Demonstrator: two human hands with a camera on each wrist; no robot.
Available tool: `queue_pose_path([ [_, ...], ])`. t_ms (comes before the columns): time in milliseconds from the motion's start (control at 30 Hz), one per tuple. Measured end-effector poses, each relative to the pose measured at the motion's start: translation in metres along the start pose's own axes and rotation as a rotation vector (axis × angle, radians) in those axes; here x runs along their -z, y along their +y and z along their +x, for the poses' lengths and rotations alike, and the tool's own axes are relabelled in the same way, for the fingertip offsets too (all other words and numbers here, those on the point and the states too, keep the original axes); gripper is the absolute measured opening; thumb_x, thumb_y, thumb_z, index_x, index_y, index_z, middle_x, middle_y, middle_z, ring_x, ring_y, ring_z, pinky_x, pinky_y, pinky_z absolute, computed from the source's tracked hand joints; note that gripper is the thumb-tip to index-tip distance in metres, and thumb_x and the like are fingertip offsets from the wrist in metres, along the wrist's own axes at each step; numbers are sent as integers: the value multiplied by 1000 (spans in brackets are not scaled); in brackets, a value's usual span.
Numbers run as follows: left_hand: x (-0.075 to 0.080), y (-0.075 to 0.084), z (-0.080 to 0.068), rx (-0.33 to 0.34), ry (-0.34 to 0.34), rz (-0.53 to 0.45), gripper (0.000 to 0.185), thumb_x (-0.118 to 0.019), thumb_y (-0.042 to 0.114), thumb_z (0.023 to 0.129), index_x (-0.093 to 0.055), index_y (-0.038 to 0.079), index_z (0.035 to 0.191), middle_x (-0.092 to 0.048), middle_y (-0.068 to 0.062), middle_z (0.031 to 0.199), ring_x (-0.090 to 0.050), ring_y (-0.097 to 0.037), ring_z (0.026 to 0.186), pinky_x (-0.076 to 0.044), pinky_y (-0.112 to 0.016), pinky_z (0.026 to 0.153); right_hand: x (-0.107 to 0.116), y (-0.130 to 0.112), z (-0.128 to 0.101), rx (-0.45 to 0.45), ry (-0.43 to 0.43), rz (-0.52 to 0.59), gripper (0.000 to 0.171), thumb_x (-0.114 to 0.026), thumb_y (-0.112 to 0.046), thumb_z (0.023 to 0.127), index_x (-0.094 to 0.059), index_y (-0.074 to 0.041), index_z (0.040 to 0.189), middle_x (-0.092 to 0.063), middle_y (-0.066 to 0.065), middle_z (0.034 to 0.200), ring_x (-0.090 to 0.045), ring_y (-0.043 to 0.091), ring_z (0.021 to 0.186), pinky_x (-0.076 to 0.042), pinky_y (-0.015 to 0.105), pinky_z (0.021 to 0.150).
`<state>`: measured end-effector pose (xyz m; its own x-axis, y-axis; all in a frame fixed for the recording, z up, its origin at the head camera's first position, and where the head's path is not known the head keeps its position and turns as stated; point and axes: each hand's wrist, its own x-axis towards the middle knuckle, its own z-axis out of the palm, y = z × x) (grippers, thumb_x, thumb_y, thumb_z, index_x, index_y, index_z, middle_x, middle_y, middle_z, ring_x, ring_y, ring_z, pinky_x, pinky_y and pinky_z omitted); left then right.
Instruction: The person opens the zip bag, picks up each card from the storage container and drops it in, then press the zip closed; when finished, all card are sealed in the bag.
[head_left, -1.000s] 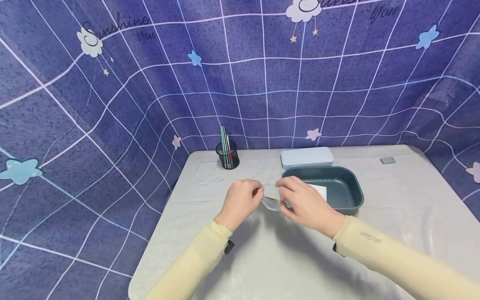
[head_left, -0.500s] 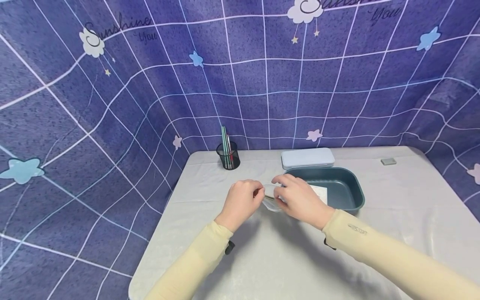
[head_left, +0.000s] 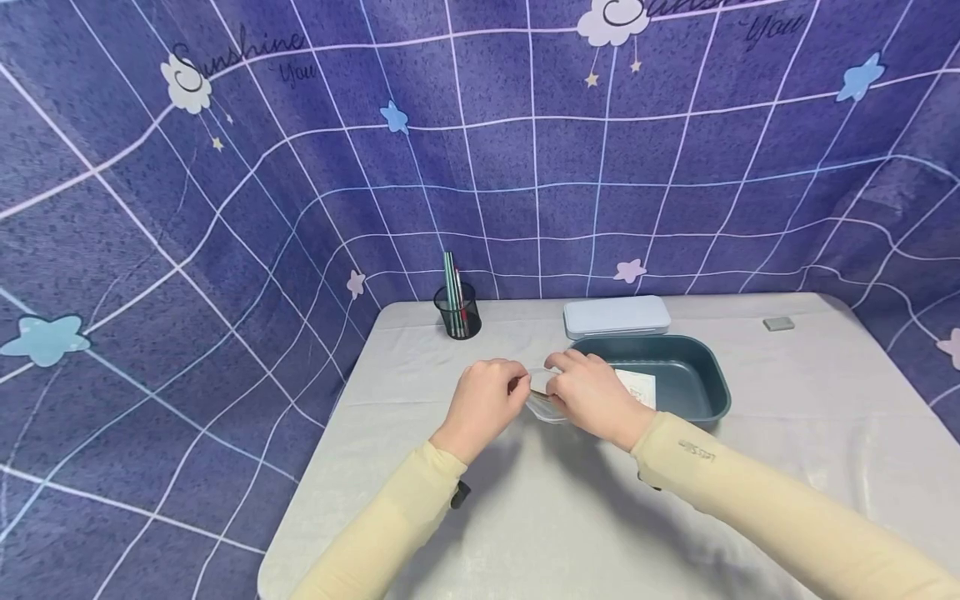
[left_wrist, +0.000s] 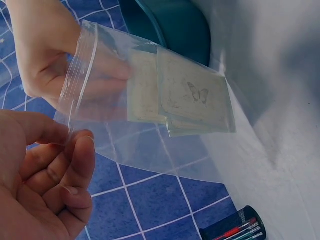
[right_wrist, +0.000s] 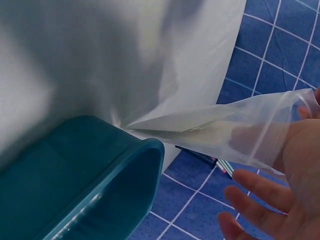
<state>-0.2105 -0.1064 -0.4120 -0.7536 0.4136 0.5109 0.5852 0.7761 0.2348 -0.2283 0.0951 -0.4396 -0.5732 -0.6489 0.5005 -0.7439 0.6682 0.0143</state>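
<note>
From the head view, the left hand (head_left: 483,398) and right hand (head_left: 592,393) pinch a clear zip bag (head_left: 542,398) above the tabletop (head_left: 525,517), beside a teal tub (head_left: 697,375). The left wrist view shows thumb and forefinger gripping its mouth, butterfly cards (left_wrist: 192,95) inside. The right wrist view shows that hand's fingers inside the bag's mouth.

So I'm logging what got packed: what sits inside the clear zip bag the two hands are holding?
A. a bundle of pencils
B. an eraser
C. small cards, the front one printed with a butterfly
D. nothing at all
C: the left wrist view shows pale cards inside the clear zip bag, the front one bearing a butterfly, while the left hand pinches the bag's edge and the right hand holds it near the opening.
</note>
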Motion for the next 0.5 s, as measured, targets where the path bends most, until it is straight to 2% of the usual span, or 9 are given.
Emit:
queue_pose_path([
  [167,1,1,1,0,2,-5,14,-69,7,91,-77,12,81,-67,6,71,-60,-10,63,-51,-32,62,-1,-1,1,-23,-24,-24,18,-84,-3,77,-76,-17,70,-70,7,102,-63,28,89,-45,40,62],
  [500,-1,0,0,-3,13,-5,13,-70,7,90,-77,13,81,-65,8,70,-58,-8,61,-49,-31,60,-1,-1,-1,-17,11,-13,19,-87,-3,75,-74,-17,71,-70,7,99,-63,28,85,-44,39,60],
])
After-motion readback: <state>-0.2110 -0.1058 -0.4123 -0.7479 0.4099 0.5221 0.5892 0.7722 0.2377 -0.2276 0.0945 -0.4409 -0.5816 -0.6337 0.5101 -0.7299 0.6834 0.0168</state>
